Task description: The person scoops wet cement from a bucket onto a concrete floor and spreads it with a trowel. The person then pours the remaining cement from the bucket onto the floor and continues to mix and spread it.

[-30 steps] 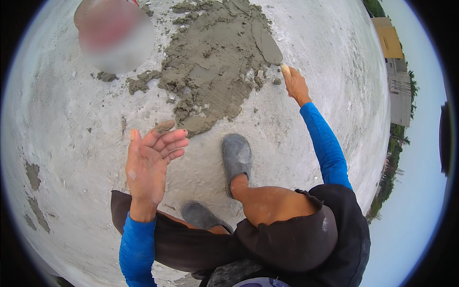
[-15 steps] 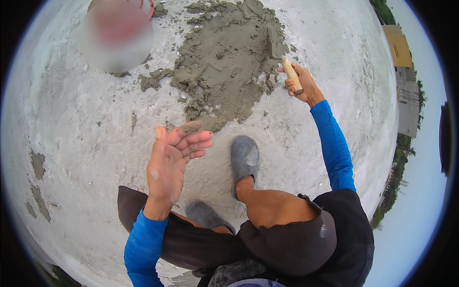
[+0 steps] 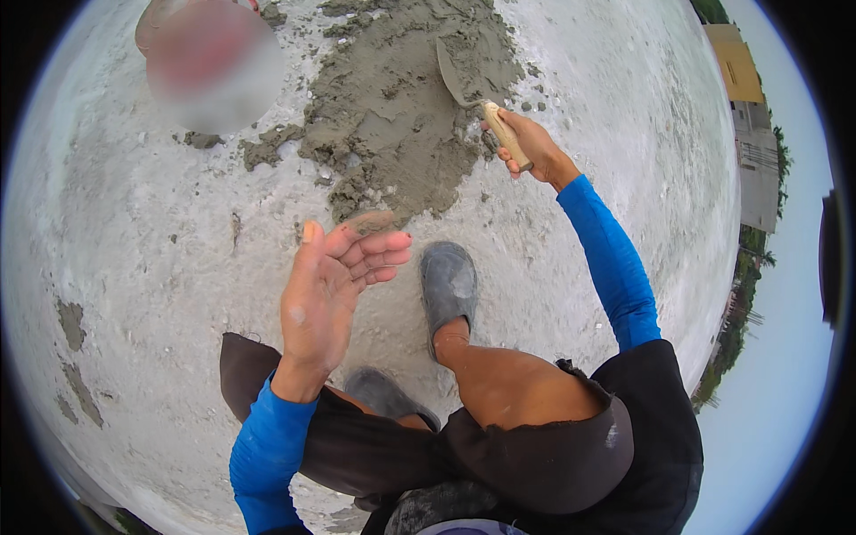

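Note:
A trowel with a pale wooden handle (image 3: 506,136) is gripped in my right hand (image 3: 537,147), fingers wrapped round it. Its thin metal blade (image 3: 450,73) stands tilted at the right part of a wide patch of wet grey mortar (image 3: 383,116). My left hand (image 3: 325,290) is raised in front of my knees, palm showing, thumb up and fingers stretched out with nothing in them. Grey mortar smears the index finger of that hand. Its fingertips appear just on the near side of the mortar's lower edge.
My grey rubber clogs (image 3: 448,283) stand on the pale rough ground (image 3: 178,294). A reddish round container (image 3: 153,25), partly behind a blurred spot, sits at the far left. Mortar clumps (image 3: 267,147) lie beside the patch, and dried smears (image 3: 71,325) mark the left ground. Buildings (image 3: 753,134) rise at far right.
My right hand has moved left and slightly nearer; the trowel blade has swung left over the mortar, now showing edge-on. My left hand has shifted slightly right and its fingers farther forward.

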Demonstrator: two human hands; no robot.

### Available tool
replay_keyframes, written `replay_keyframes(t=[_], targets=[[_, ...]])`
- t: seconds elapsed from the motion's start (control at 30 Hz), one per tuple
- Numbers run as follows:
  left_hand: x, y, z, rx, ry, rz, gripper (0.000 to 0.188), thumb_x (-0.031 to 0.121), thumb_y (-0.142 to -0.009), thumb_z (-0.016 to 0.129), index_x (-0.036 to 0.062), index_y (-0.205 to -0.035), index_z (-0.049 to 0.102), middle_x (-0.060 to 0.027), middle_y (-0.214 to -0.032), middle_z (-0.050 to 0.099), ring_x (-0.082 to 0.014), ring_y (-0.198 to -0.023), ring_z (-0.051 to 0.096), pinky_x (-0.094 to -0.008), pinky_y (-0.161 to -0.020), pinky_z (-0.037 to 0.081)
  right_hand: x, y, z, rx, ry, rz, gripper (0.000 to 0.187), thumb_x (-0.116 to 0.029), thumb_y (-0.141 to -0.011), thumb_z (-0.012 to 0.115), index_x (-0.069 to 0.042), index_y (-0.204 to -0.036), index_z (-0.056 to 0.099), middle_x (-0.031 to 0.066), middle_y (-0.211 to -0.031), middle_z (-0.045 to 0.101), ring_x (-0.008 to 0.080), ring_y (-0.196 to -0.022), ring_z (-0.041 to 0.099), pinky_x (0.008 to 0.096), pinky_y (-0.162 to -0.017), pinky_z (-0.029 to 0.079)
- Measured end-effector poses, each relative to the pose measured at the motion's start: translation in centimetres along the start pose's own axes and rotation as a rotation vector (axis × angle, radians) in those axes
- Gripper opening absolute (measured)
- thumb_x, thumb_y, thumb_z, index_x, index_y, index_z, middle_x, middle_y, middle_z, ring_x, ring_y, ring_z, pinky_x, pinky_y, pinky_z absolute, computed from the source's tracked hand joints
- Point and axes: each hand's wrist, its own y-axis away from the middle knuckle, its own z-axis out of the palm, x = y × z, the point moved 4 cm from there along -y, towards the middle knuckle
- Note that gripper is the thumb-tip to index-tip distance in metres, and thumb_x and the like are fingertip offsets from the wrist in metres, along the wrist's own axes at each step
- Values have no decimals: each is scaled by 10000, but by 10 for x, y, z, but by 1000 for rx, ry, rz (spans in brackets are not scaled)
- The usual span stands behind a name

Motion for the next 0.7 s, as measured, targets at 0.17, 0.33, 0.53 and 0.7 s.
replay_keyframes(t=[0.17,0.33,0.53,0.7], targets=[[-2,-5,14,-50,12,-10,843,657,-1098,224,-22,-1460,570,-186,-1313,707,-273,-1218,645,-396,-1071,425,9,11,53,-55,3,9,438,-460,-1093,448,-37,-1169,532,58,-689,561,125,-437,514,309,-355,410],[-5,2,18,-51,3,-28,835,659,-1099,232,-21,-1425,589,-195,-1311,706,-271,-1214,647,-403,-1071,428,23,27,96,-290,105,-7,483,-454,-1104,455,-15,-1257,589,57,-758,555,96,-542,570,242,-306,415],[-18,15,12,-35,-63,-20,824,629,-1110,214,-38,-1421,584,-236,-1309,701,-325,-1216,662,-439,-1077,447,43,34,167,-330,386,-303,518,-454,-1090,454,25,-1198,617,136,-746,617,192,-579,626,350,-399,481],[-24,30,-5,22,-5,-59,807,613,-1120,201,-33,-1390,602,-239,-1306,704,-327,-1213,665,-442,-1072,455,61,52,149,-94,953,-663,476,-390,-1090,468,-11,-1354,580,266,-816,723,421,-662,708,516,-587,560]])
